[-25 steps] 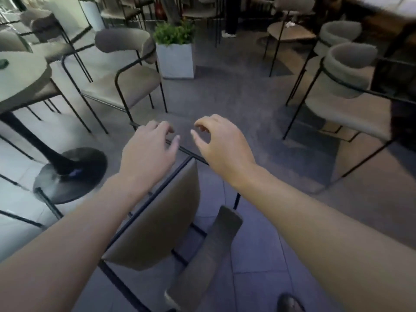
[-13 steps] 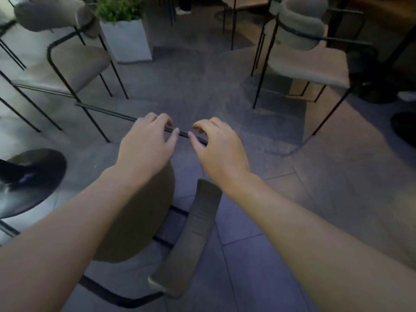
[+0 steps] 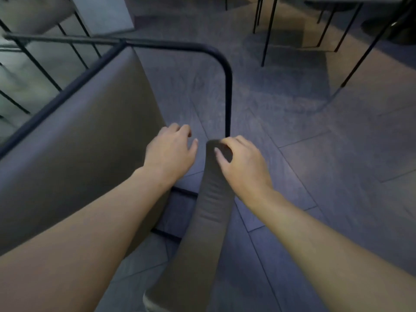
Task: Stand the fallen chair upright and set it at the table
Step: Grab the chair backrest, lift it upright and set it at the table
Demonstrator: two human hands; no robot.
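Two bare forearms reached down over the fallen chair on the tiled floor. The right hand gripped the padded backrest end, fingers curled; the left hand hovered open beside the seat, below the black frame

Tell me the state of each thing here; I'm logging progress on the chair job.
Fallen chair: still on its side on the floor, not yet upright.
Padded backrest: tipped along the floor, top end under the right hand.
Left hand: open, between seat and backrest, gripping nothing.
Right hand: fingers curled on the backrest's end.
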